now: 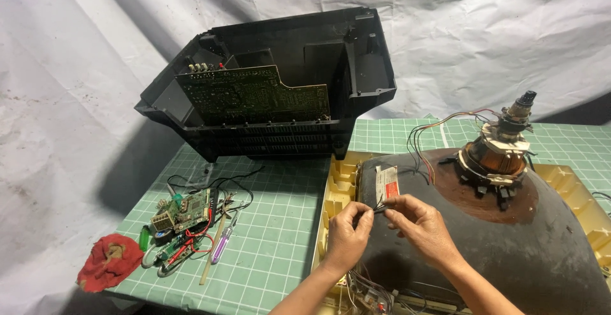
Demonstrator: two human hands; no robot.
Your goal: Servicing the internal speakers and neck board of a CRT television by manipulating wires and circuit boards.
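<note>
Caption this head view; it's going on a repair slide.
Both hands, left hand and right hand, pinch a thin dark wire over the dusty black picture tube on a green grid mat.

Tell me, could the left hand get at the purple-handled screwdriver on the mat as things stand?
Probably yes: the left hand is pinching a wire on the picture tube, and only bare mat separates it from the purple-handled screwdriver.

black rear housing [356, 60], green circuit board [254, 95]; red rag [109, 263], purple screwdriver [223, 244]
</note>
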